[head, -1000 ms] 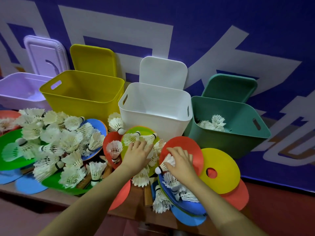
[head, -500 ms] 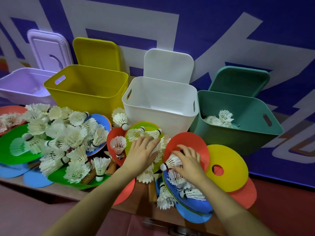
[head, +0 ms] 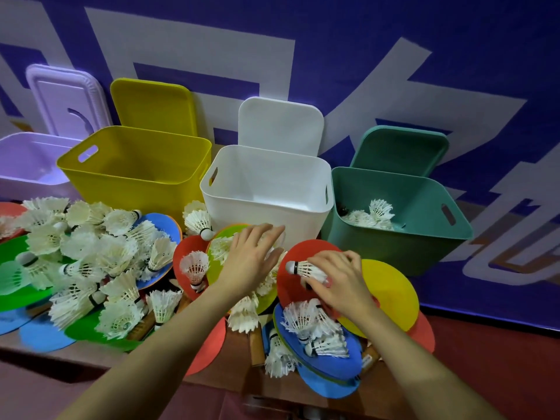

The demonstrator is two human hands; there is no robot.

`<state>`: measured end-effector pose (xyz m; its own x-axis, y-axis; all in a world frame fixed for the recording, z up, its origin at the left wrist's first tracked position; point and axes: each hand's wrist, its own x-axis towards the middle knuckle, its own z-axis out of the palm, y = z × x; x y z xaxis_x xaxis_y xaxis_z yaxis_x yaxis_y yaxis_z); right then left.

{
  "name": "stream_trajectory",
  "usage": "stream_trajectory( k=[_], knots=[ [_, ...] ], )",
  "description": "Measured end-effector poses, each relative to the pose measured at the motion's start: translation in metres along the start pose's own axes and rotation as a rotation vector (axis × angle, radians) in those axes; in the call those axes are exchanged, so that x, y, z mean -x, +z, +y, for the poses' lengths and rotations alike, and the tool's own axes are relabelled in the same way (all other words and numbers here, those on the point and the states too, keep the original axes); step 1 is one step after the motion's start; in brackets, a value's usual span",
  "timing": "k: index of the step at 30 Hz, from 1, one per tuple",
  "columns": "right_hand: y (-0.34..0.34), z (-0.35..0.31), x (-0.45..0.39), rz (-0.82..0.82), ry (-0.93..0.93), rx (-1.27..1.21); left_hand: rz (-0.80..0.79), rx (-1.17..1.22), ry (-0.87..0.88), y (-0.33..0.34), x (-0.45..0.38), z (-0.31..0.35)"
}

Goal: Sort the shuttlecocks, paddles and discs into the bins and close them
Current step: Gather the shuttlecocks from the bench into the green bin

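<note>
Right hand (head: 339, 283): pinches one shuttlecock (head: 306, 269) by the skirt, above the red disc (head: 295, 286).
Left hand (head: 251, 262): fingers spread, blurred, over the shuttlecocks on the lime disc (head: 216, 268); what it holds, cannot tell.
Target (judged): green bin (head: 394, 244), already holding shuttlecocks.
Risk: a light pinch on feathers may slip or crush them.
Risk: sweeping fingers may scatter neighbours off the stacked discs.

Four bins in a row at the wall, lids behind them.
Shuttlecocks (head: 91, 256) and discs (head: 391, 292) lie heaped on the counter (head: 224, 368) before the bins (head: 266, 189); some shuttlecocks in the rightmost bin (head: 403, 222).
</note>
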<state>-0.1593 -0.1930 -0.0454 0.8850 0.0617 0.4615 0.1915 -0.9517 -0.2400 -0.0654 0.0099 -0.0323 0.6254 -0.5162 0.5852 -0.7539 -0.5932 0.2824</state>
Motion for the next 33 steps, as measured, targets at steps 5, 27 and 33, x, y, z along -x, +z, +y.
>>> stream_trajectory(
  k=[5, 27, 33],
  knots=[
    [-0.043, 0.033, -0.024, 0.183, -0.008, 0.074, 0.061, 0.047, 0.04, 0.011, -0.056, 0.028],
    [-0.072, 0.192, -0.079, -0.164, 0.348, 0.197, -0.372, -0.138, -0.13, 0.119, -0.186, 0.088],
    [-0.076, 0.17, -0.072, -0.137, 0.323, 0.145, -0.335, -0.133, -0.094, 0.095, -0.168, 0.079]
  ],
)
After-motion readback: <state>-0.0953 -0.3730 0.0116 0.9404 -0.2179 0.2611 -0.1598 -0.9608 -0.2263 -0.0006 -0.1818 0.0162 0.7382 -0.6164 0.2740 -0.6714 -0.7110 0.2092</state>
